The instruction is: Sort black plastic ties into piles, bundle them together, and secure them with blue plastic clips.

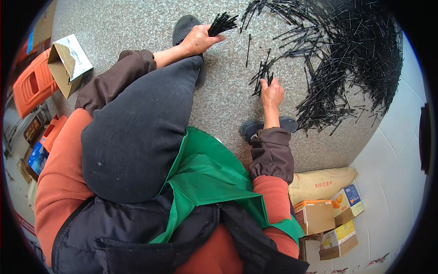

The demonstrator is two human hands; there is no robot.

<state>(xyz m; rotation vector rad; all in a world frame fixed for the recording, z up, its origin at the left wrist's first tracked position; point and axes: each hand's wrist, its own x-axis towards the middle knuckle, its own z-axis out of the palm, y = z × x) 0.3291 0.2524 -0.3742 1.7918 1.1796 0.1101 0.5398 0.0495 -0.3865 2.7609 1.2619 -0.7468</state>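
Note:
My left hand [199, 40] is closed around a bundle of thin black sticks [222, 23] that fans out past my fingers, just above my raised knee. My right hand [272, 93] rests on the speckled grey floor [137, 23] and pinches a few black sticks [262, 73] from a small cluster. A large heap of the same loose black sticks [346, 50] spreads across the floor to the upper right, within reach of my right hand. My dark shoes show near each hand.
A folded cardboard box [68, 61] and an orange plastic stool [34, 82] stand at the left. A tan sack [321, 182] and several small cartons [328, 219] lie at the lower right beside a white tiled wall [392, 150]. A green apron covers my lap.

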